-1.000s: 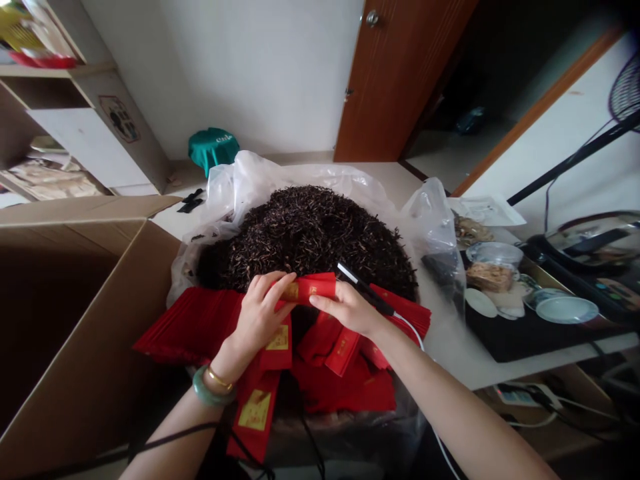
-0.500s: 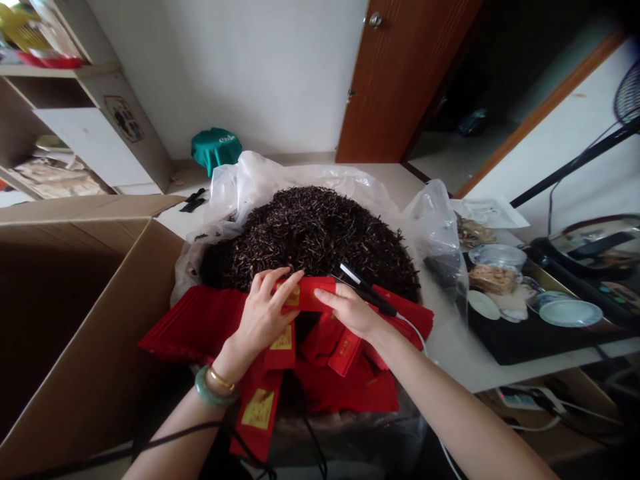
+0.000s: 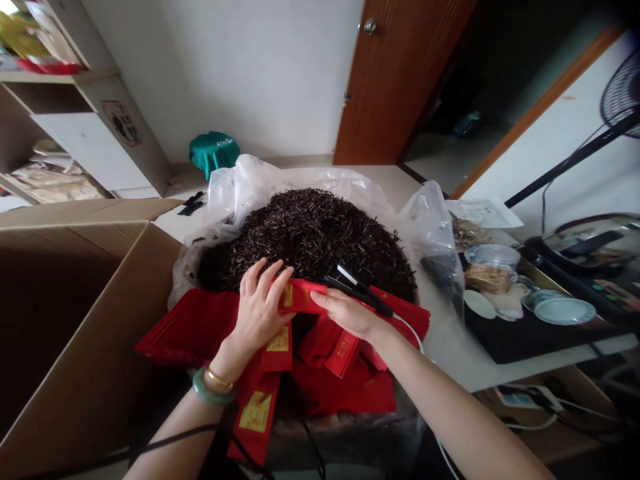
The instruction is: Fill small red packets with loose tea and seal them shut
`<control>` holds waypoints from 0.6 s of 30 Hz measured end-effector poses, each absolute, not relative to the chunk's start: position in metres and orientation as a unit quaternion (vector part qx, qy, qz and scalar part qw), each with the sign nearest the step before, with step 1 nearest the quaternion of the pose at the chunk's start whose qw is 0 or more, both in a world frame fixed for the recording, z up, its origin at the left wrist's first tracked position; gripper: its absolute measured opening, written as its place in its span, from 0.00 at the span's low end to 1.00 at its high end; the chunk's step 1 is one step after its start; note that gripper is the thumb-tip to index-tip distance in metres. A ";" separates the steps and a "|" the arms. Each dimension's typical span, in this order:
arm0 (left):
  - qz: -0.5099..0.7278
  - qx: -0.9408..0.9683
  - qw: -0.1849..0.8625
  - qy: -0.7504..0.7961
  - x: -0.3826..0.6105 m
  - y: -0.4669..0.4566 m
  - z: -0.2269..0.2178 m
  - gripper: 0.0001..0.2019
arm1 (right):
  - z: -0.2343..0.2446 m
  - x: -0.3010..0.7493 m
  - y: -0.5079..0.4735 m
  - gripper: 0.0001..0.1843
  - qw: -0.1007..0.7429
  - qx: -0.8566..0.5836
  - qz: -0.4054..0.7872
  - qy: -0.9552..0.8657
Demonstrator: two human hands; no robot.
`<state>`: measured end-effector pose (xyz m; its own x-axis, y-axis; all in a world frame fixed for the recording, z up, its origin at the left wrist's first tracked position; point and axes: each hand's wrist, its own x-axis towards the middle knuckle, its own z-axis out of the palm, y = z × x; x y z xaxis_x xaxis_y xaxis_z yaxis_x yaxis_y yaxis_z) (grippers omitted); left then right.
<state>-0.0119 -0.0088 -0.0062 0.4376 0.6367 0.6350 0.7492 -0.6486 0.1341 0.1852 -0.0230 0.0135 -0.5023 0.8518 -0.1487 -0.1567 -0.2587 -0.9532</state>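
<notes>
Both hands hold one small red packet [image 3: 300,297] with a gold label, level above a heap of dark loose tea [image 3: 310,237]. My left hand [image 3: 257,313] pinches the packet's left end, fingers curled over it. My right hand [image 3: 350,312] grips the right end and also carries a black clamp-like tool [image 3: 357,291] with a white cord. Several more red packets [image 3: 320,353] lie spread below the hands, and a flat stack of them [image 3: 193,323] sits to the left. The tea lies in a clear plastic bag [image 3: 250,180].
An open cardboard box [image 3: 85,320] stands at the left. On the right, a dark tray [image 3: 525,327] carries bowls and a white plate [image 3: 565,310]. A green stool [image 3: 213,150], shelves [image 3: 65,120] and a brown door [image 3: 395,73] are behind. A fan stand is at far right.
The packet has tilted slightly, its right end lower, and my left fingers have spread higher over its left end. Hands stay in the same place.
</notes>
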 end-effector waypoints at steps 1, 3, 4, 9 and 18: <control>-0.327 -0.854 0.099 -0.393 -0.011 -0.010 -0.006 0.33 | 0.014 0.185 -0.023 0.28 0.350 -0.355 0.709 -0.499; -0.311 -0.883 0.095 -0.338 -0.008 -0.012 -0.006 0.28 | 0.016 0.185 -0.023 0.30 0.326 -0.363 0.696 -0.527; -0.308 -0.896 0.081 -0.311 -0.007 -0.012 -0.006 0.26 | 0.017 0.184 -0.023 0.32 0.312 -0.365 0.687 -0.545; -0.306 -0.900 0.062 -0.304 -0.002 -0.014 -0.007 0.23 | 0.024 0.179 -0.026 0.39 0.277 -0.368 0.662 -0.591; -0.273 -0.910 0.014 -0.312 -0.004 -0.011 -0.008 0.25 | 0.010 0.177 -0.030 0.38 0.313 -0.355 0.705 -0.529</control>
<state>-0.0038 -0.0111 -0.0080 0.6566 0.5595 0.5058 0.5750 -0.8053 0.1444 0.1768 -0.0304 0.0103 -0.5522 0.8165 -0.1686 -0.0660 -0.2444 -0.9674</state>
